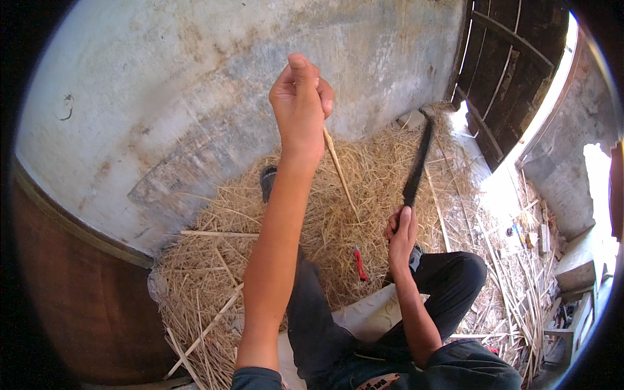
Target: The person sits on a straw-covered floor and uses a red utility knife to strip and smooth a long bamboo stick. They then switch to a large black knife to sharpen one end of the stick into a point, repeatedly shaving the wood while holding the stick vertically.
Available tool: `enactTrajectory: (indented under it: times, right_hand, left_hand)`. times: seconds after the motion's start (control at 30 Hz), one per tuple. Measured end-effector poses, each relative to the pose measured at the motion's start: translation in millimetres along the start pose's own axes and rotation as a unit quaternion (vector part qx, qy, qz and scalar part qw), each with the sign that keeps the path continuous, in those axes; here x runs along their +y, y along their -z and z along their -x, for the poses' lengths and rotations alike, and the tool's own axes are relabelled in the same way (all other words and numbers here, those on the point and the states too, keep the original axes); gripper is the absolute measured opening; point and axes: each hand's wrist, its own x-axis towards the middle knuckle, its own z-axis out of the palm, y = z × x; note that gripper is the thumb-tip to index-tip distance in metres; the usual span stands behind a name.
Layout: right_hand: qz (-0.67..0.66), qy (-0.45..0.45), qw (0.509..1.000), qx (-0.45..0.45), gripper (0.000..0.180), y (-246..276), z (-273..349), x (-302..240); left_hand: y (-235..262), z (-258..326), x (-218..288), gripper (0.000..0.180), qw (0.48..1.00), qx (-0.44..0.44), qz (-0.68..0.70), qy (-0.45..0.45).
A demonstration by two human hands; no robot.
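My left hand (302, 97) is raised in front of the stained wall, its fingers closed around the upper end of a thin stick (338, 166). The stick slants down to the right, and its lower end is over the straw. Lower and to the right, my right hand (403, 234) grips the handle of a machete (419, 159). Its long dark blade points up and away, apart from the stick. Between my legs and the straw pile lies a small red-handled tool (360, 265), perhaps a cutter.
Straw and shavings (383, 162) cover the floor around me. Long pale strips (218, 233) lie on the left, more on the right. A plastered wall (195, 78) rises ahead; a dark wooden door (513, 71) stands at the far right. A brown panel (78, 286) is at left.
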Motion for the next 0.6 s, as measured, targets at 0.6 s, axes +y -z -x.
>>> enactTrajectory:
  times: [0.6]
  right_hand:
    - [0.115,0.089,0.989,-0.009,0.037,-14.5,-1.9,0.9]
  left_hand:
    - [0.5,0.6,0.7,0.054,0.999,0.041,0.001,0.019]
